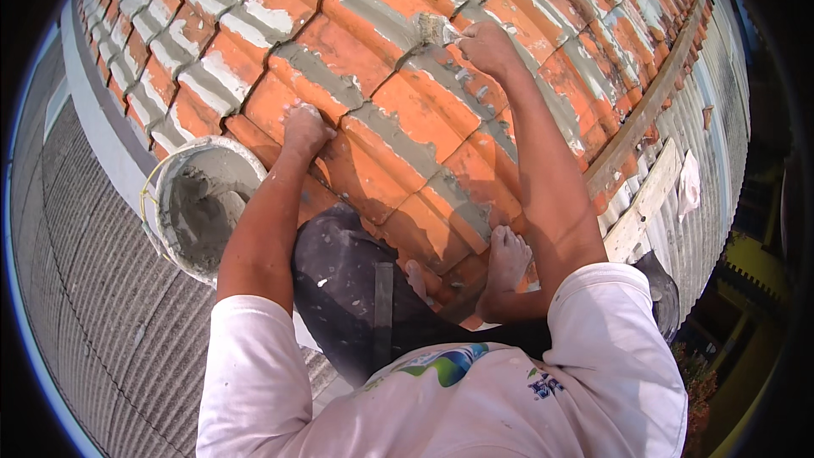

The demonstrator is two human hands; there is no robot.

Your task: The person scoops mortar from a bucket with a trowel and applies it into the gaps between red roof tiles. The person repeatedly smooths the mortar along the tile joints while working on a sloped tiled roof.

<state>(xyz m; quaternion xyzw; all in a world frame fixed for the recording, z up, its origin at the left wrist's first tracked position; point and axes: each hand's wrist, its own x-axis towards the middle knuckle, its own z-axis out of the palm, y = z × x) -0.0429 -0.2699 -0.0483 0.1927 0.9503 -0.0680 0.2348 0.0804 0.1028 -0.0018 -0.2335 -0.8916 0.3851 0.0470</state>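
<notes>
My right hand grips a paintbrush whose bristles are coated in grey paste and touch a tile ridge. Orange roof tiles slope away ahead of me, many of their ridges streaked with grey and whitish coating. Lower and to the left, my left hand rests on a tile with its fingers curled and whitish smears on them; its palm side is hidden. Beside my left forearm stands a white bucket with a wire handle, partly filled with thick grey paste.
My bare foot is braced on the lower tiles. Grey corrugated roofing lies left, past a pale ledge. To the right are a wooden beam, a whitish board and more corrugated sheets.
</notes>
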